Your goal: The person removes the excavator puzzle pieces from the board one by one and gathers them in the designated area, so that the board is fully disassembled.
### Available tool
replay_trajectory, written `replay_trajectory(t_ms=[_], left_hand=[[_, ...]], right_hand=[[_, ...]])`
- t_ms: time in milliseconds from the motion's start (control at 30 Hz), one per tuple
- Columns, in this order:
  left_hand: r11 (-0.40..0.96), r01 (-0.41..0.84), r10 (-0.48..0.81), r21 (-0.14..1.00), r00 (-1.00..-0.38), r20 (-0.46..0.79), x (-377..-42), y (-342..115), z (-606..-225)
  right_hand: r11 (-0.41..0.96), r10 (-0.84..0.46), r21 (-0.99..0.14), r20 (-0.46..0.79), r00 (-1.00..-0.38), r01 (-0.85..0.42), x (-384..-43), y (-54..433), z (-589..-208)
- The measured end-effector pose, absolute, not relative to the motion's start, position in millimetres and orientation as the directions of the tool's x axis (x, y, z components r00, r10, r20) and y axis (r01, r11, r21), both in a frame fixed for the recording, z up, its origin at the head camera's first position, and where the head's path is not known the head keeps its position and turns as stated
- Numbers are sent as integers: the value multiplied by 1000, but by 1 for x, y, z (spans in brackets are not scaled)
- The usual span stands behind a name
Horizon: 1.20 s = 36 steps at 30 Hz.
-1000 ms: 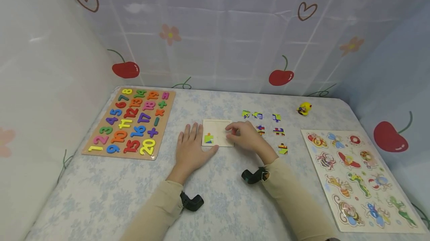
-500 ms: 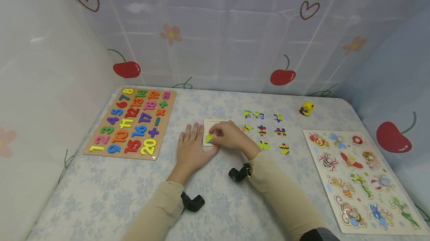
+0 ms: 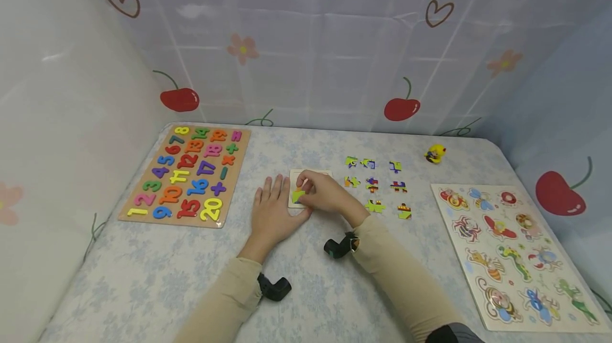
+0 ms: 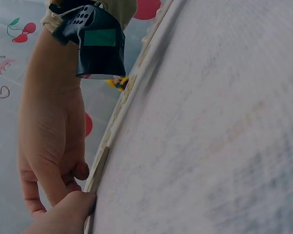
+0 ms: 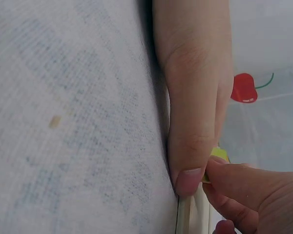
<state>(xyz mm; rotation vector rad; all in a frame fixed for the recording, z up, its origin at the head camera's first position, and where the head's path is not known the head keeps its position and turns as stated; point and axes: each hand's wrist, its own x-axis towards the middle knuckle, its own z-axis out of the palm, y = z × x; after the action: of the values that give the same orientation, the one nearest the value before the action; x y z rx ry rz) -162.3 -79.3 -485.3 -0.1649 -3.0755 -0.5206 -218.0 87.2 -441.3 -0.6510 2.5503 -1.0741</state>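
Note:
A small wooden puzzle tray lies on the table, its right part hidden under my right hand. In its lower left corner is a yellow-green jigsaw piece, which my right thumb and fingertips pinch. The right wrist view shows that jigsaw piece between the fingers of my right hand. My left hand lies flat, fingers spread, along the tray's left side. Its thumb rests at the tray's lower edge, near my right fingertips. Several loose jigsaw pieces lie to the right in rows.
On the left lies a board of colourful numbers. A board with cartoon insects lies at the right. A yellow toy figure stands at the back right. Printed curtains close off the back and sides.
My right hand has moved left across the tray to the jigsaw piece in its lower left corner and pinches it. Several loose pieces came into view behind it. My left hand has stayed put.

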Motion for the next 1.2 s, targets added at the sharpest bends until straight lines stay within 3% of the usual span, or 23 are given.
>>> replay_trajectory(t_ms=[400, 900, 1200], left_hand=[[939, 104, 97, 328, -995, 39, -163, -79, -487], [933, 103, 94, 344, -995, 42, -163, -80, -487], [933, 103, 99, 344, -995, 29, -162, -79, -488]], right_hand=[[641, -427, -725, -64, -902, -252, -207, 129, -431], [741, -259, -665, -153, -954, -95, -188, 187, -433], [814, -254, -560, -101, -962, -156, -185, 187, -441]])
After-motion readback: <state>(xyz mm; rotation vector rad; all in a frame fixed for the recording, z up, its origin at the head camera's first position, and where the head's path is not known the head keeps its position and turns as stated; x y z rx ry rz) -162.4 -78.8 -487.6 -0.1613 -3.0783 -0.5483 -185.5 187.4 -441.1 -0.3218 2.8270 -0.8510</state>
